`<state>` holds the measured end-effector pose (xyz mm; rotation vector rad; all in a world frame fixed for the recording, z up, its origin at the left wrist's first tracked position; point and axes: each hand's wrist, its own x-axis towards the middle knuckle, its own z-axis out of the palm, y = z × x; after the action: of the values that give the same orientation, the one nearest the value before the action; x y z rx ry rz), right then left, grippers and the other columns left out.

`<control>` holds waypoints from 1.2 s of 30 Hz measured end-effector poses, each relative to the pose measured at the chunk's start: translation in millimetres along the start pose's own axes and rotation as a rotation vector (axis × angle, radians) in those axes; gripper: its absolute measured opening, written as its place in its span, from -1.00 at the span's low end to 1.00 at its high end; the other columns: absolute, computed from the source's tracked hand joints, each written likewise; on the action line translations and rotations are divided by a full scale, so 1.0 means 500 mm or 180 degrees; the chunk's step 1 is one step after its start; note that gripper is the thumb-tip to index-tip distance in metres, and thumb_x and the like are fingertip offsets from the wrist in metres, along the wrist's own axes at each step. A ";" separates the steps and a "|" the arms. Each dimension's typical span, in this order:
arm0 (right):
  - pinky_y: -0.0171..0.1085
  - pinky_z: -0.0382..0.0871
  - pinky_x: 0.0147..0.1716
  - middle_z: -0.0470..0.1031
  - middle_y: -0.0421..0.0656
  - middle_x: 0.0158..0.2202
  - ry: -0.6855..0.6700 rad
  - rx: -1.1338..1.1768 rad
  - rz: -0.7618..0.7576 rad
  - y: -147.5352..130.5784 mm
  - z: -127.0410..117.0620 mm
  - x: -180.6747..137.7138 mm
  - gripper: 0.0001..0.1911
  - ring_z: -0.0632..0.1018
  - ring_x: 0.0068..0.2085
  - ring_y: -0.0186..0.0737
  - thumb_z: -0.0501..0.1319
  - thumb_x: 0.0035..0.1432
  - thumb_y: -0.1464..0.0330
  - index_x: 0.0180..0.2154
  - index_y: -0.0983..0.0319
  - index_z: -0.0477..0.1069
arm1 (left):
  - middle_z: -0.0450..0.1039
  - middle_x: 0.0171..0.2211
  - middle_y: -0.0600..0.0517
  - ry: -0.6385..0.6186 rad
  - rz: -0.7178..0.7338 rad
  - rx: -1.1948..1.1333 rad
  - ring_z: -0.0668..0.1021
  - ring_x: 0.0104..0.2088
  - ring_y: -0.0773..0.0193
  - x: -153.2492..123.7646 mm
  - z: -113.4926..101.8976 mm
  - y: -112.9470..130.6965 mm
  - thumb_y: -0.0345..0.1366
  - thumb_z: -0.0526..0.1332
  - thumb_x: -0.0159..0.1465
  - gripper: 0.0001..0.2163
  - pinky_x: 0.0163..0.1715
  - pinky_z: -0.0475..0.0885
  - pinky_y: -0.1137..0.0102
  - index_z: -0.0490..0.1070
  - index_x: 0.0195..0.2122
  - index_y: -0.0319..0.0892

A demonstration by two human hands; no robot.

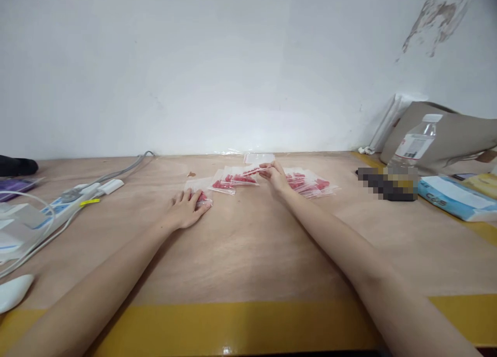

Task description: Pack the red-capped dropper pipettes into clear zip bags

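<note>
Several small clear plastic bags with red pieces inside lie in an overlapping row near the wall. My left hand (185, 208) rests flat, fingers spread, on the leftmost bag (202, 197) and partly covers it. Toward the middle, my right hand (275, 177) pinches the edge of a red-filled bag (254, 172) between thumb and fingers. Left of that bag lie more overlapping bags (225, 183). To the right of my right hand is another fanned group of bags (310, 183). Behind them, against the wall, sits a pale, flat clear piece (259, 159).
At left are a power strip (58, 212) with cables, a white computer mouse (15, 293) and a purple item (17, 188). On the right stand a plastic bottle (415, 142), a blue tissue pack (458, 197) and a grey bag (462, 139). A dark, pixelated object (388, 185) lies beside them.
</note>
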<state>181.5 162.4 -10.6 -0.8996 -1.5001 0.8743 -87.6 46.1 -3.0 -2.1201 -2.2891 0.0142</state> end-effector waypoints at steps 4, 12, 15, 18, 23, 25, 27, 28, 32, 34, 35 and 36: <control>-0.20 0.35 -0.28 0.39 -0.18 -0.30 -0.0173 -0.0475 -0.0034 0.025 0.017 0.014 -0.95 0.43 -0.30 -0.28 -0.06 -0.05 0.44 -0.49 0.19 0.10 | -0.13 0.25 -0.18 0.0193 0.0170 0.0059 -0.05 0.24 -0.09 0.000 -0.023 -0.004 0.18 -0.22 0.20 -0.33 0.09 -0.09 -0.08 0.02 0.21 -0.13; -0.06 0.25 -0.15 0.34 0.02 -0.18 -0.0448 -0.2320 -0.0911 -0.017 -0.006 -0.108 -0.75 0.35 -0.15 -0.07 0.08 -0.13 0.52 -0.30 0.25 0.28 | -0.06 0.23 -0.19 0.0082 0.0554 -0.0132 0.01 0.23 -0.08 -0.033 -0.004 -0.019 0.15 -0.13 0.20 -0.32 0.13 0.05 0.09 0.03 0.21 -0.24; -0.10 0.26 -0.13 0.35 0.00 -0.18 -0.0782 -0.2624 -0.1510 -0.036 -0.029 -0.161 -0.75 0.36 -0.12 -0.09 0.11 -0.08 0.50 -0.26 0.25 0.28 | -0.02 0.23 -0.14 0.0343 0.1164 -0.0304 0.09 0.21 -0.06 -0.103 0.012 -0.002 0.10 -0.04 0.22 -0.39 0.11 0.13 0.11 0.05 0.21 -0.15; -0.16 0.29 -0.13 0.37 -0.07 -0.20 -0.1272 -0.2265 -0.1835 -0.051 -0.057 -0.197 -0.79 0.39 -0.14 -0.16 0.15 0.00 0.40 -0.23 0.22 0.30 | 0.03 0.21 -0.15 0.0440 0.1738 -0.0366 0.14 0.19 -0.07 -0.150 0.019 0.054 0.03 0.02 0.23 -0.43 0.06 0.21 0.11 0.03 0.21 -0.09; -0.25 0.33 -0.14 0.36 -0.06 -0.13 -0.1772 -0.1772 -0.2025 -0.075 -0.090 -0.228 -0.67 0.42 -0.13 -0.24 0.19 0.02 0.34 -0.12 0.22 0.29 | 0.24 0.06 -0.31 0.1128 0.2111 -0.0792 0.32 0.07 -0.13 -0.112 0.032 0.191 0.01 0.08 0.21 -0.49 -0.09 0.35 0.11 0.28 0.04 -0.28; -0.26 0.34 -0.14 0.37 -0.06 -0.13 -0.1796 -0.1736 -0.2069 -0.082 -0.100 -0.233 -0.65 0.43 -0.13 -0.25 0.19 0.02 0.35 -0.10 0.21 0.30 | 0.35 -0.04 -0.27 0.1253 0.2152 -0.1073 0.41 -0.01 -0.06 -0.079 0.035 0.229 -0.03 0.09 0.22 -0.57 -0.17 0.41 0.17 0.33 -0.03 -0.27; -0.26 0.35 -0.16 0.38 -0.07 -0.15 -0.1818 -0.1722 -0.2083 -0.085 -0.108 -0.237 -0.65 0.44 -0.15 -0.25 0.20 0.01 0.37 -0.10 0.21 0.31 | 0.38 -0.07 -0.24 0.1305 0.2103 -0.1298 0.44 -0.03 0.01 -0.056 0.033 0.244 -0.12 0.09 0.24 -0.64 -0.19 0.44 0.23 0.33 -0.03 -0.25; -0.26 0.36 -0.18 0.39 -0.07 -0.16 -0.1798 -0.1706 -0.2073 -0.084 -0.111 -0.238 -0.67 0.44 -0.16 -0.26 0.20 0.01 0.37 -0.12 0.21 0.32 | 0.36 -0.05 -0.23 0.1312 0.2070 -0.1376 0.44 -0.02 0.02 -0.050 0.031 0.242 -0.16 0.10 0.24 -0.64 -0.18 0.44 0.24 0.31 -0.01 -0.24; -0.29 0.38 -0.30 0.43 -0.10 -0.29 -0.1506 -0.1660 -0.2009 -0.070 -0.111 -0.241 -0.86 0.47 -0.29 -0.29 0.14 0.08 0.40 -0.26 0.22 0.40 | 0.25 0.07 -0.19 0.1146 0.2641 -0.1535 0.36 0.06 0.05 -0.057 0.013 0.199 -0.24 0.19 0.17 -0.60 -0.07 0.39 0.22 0.27 0.05 -0.18; -0.30 0.37 -0.33 0.44 -0.12 -0.34 -0.1442 -0.1728 -0.2058 -0.062 -0.107 -0.242 -0.87 0.46 -0.32 -0.30 0.10 0.11 0.42 -0.32 0.22 0.42 | 0.31 0.01 -0.14 0.1219 0.3171 -0.1581 0.41 0.01 0.12 -0.066 0.009 0.176 -0.25 0.21 0.16 -0.65 -0.05 0.39 0.27 0.33 -0.02 -0.17; -0.30 0.36 -0.33 0.45 -0.12 -0.36 -0.1421 -0.1795 -0.2096 -0.059 -0.105 -0.242 -0.87 0.46 -0.32 -0.29 0.09 0.13 0.42 -0.34 0.22 0.42 | 0.36 -0.05 -0.12 0.1334 0.3349 -0.1572 0.45 -0.05 0.17 -0.070 0.009 0.168 -0.27 0.21 0.17 -0.70 -0.07 0.41 0.31 0.37 -0.07 -0.17; -0.29 0.35 -0.32 0.45 -0.13 -0.36 -0.1393 -0.1881 -0.2121 -0.058 -0.104 -0.242 -0.86 0.45 -0.32 -0.29 0.08 0.14 0.42 -0.36 0.22 0.41 | 0.41 -0.11 -0.09 0.1482 0.3459 -0.1525 0.49 -0.12 0.22 -0.071 0.012 0.164 -0.28 0.20 0.18 -0.76 -0.11 0.43 0.35 0.40 -0.12 -0.18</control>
<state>241.2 43.2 -31.2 -0.5463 -2.3208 0.1211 -3.5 16.9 -10.8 -2.8693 -0.7582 -0.9424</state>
